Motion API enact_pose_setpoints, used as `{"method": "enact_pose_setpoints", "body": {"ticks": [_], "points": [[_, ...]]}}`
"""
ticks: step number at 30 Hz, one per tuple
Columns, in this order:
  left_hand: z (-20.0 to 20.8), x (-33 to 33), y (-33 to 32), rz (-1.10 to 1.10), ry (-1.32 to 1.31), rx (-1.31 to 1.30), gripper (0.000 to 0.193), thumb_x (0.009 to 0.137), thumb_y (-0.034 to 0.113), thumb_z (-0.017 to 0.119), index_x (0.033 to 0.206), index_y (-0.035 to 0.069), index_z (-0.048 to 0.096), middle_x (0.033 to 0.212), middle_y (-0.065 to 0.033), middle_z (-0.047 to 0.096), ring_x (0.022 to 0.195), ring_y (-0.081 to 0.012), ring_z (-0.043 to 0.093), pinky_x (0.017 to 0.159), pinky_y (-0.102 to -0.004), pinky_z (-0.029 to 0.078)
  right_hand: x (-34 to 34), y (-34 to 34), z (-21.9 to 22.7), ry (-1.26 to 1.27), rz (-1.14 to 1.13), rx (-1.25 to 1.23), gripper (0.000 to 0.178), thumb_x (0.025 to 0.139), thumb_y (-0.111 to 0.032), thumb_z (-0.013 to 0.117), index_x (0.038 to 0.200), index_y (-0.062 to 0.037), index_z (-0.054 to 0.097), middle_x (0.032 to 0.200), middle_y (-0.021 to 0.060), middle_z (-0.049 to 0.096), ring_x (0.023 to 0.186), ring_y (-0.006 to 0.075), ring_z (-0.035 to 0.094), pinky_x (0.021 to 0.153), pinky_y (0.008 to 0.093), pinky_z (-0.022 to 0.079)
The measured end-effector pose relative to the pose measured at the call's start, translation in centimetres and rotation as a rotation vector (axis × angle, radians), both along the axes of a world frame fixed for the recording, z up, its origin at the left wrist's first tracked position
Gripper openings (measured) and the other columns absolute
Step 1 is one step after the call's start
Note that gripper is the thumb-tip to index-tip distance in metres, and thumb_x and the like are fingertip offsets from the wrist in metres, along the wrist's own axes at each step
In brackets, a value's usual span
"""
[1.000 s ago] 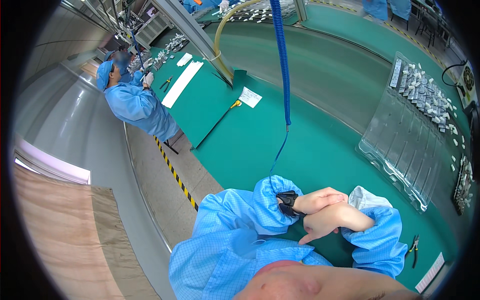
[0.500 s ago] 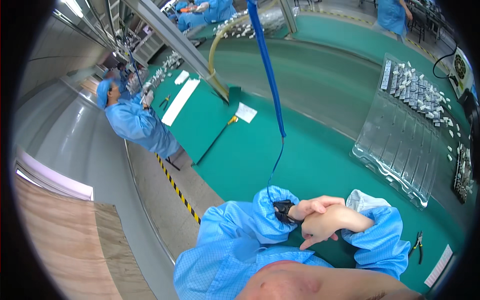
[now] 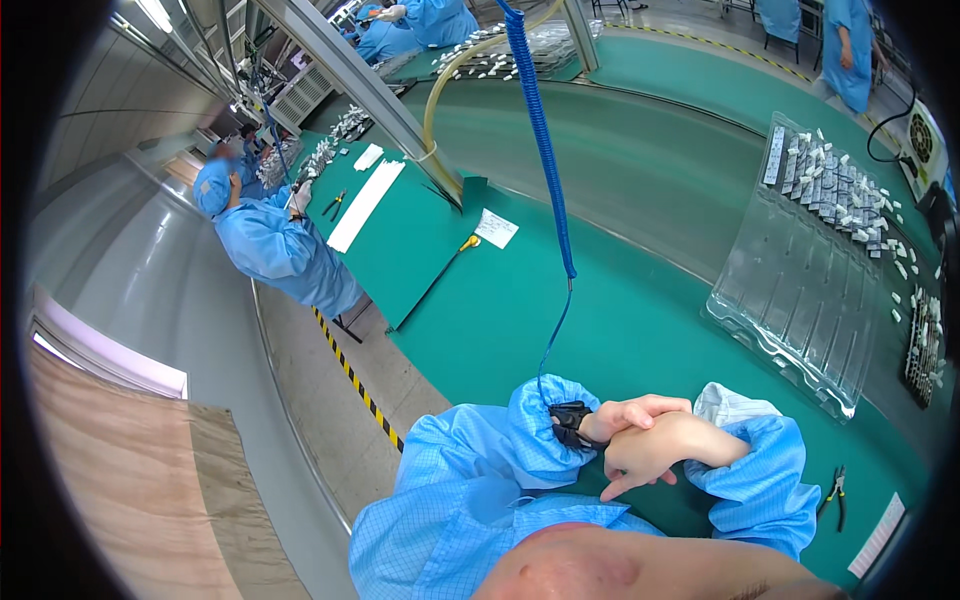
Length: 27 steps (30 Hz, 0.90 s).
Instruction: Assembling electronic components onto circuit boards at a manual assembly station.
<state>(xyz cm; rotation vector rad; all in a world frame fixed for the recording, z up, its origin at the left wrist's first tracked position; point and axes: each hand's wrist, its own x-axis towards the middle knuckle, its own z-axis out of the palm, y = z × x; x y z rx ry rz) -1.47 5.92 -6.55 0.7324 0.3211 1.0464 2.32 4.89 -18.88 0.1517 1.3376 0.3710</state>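
My left hand (image 3: 637,411) lies across my right wrist, its thumb side on top and fingertips showing underneath, so it appears wrapped round the wrist. My right hand (image 3: 645,450) hangs bent over toward the left, one finger stretched down and the others partly hidden; I see nothing held in it. A black wrist strap (image 3: 572,425) sits on my left wrist at the sleeve cuff. From it a thin blue cord rises to a coiled blue cable (image 3: 540,140). Both hands are above the near edge of the green-topped bench (image 3: 480,340).
A clear plastic tray (image 3: 790,290) with many small grey-and-white parts (image 3: 830,185) lies at the right. Cutting pliers (image 3: 838,497) and a printed strip (image 3: 880,535) lie near my right sleeve. A metal post (image 3: 350,85) rises farther off. At left sits a co-worker in blue (image 3: 285,245).
My hands keep the same clasp. The view has shifted slightly. The co-worker at left has raised one hand toward the head, and a person at the far upper right has moved right.
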Motion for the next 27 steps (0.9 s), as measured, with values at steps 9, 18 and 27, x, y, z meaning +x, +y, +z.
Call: {"method": "enact_pose_setpoints", "body": {"ticks": [9, 18, 27], "points": [[1.2, 0.0, -0.5, 0.010, 0.109, -0.031, 0.059, 0.073, 0.040, 0.054, 0.109, -0.006, 0.046, 0.100, -0.0117, 0.054, 0.088, -0.0164, 0.054, 0.076, -0.0267, 0.042, -2.8, 0.1, 6.2, -0.061, -0.007, -0.026, 0.031, 0.081, -0.042, 0.060, 0.085, -0.0124, 0.069, 0.077, -0.0037, 0.060, 0.074, 0.0111, 0.053, 0.067, 0.0319, 0.042], [2.2, 0.0, -0.5, 0.004, 0.057, -0.118, 0.060, 0.070, 0.038, 0.056, 0.109, -0.006, 0.047, 0.101, -0.0127, 0.055, 0.088, -0.0175, 0.055, 0.076, -0.0280, 0.043, -2.7, 0.2, 8.3, -0.119, -0.022, -0.042, 0.020, 0.078, -0.033, 0.063, 0.088, -0.0176, 0.071, 0.091, -0.0075, 0.060, 0.092, 0.0092, 0.048, 0.082, 0.0395, 0.039], [2.0, -0.4, -0.5, 0.025, 0.114, -0.093, 0.057, 0.070, 0.039, 0.056, 0.105, -0.005, 0.048, 0.097, -0.0104, 0.054, 0.087, -0.0158, 0.053, 0.076, -0.0271, 0.041, -1.9, 0.6, 7.3, -0.173, -0.030, -0.059, 0.016, 0.075, -0.025, 0.066, 0.090, -0.0227, 0.072, 0.106, -0.0114, 0.060, 0.111, 0.0074, 0.043, 0.097, 0.0470, 0.036]]}}
